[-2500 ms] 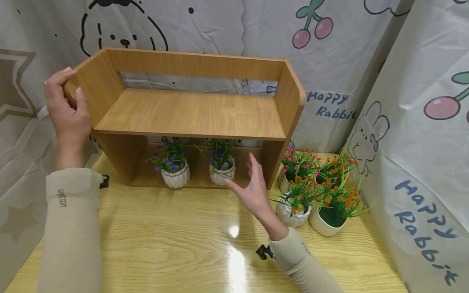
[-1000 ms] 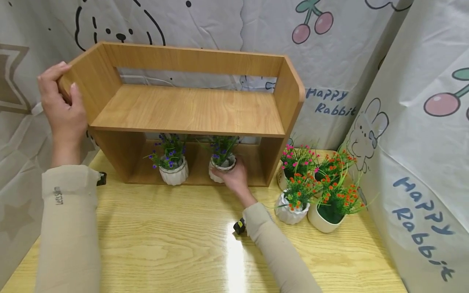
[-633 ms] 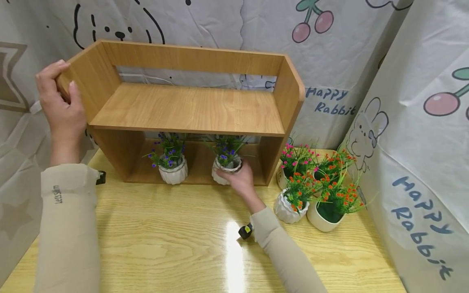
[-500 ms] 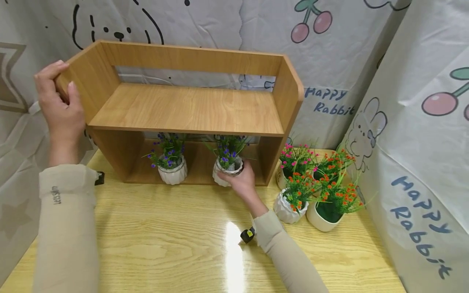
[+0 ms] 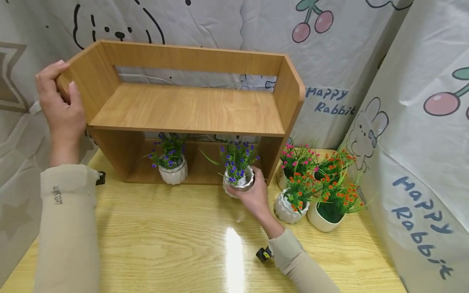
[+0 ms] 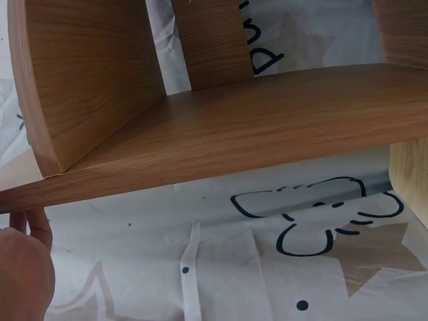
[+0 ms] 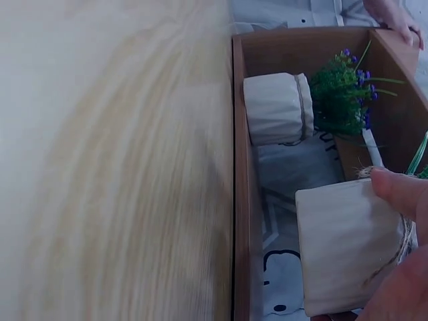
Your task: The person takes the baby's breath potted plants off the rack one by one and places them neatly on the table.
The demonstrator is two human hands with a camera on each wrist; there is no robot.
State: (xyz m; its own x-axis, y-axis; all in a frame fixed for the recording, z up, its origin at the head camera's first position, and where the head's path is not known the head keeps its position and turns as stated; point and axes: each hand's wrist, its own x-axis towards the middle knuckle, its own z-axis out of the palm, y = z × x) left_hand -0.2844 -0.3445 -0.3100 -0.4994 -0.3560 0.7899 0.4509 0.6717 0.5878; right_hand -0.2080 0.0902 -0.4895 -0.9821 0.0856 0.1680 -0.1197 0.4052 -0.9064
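Note:
My left hand [image 5: 63, 110] grips the upper left side edge of a two-tier wooden shelf [image 5: 190, 108]; in the left wrist view its fingers reach up under a board. At the shelf's lower front, my right hand [image 5: 254, 195] holds a white flowerpot [image 7: 351, 247] with purple flowers [image 5: 238, 160], thumb on the near side and some fingers hidden behind. The pot is at the opening of the lower tier, tilted slightly. Another white flowerpot [image 5: 174, 173] with purple flowers stands inside that tier, left of the held one.
Right of the shelf, several potted plants cluster on the wooden table [image 5: 157, 240]: pink flowers [image 5: 298, 156] at the back, a ridged white pot [image 5: 289, 208] and a smooth white pot [image 5: 324, 219] with orange flowers in front. Printed cloth [image 5: 212, 24] hangs behind.
My right hand has taken hold of the right purple-flowered pot and drawn it forward and to the right, out toward the shelf's front edge. My left hand keeps its grip on the shelf.

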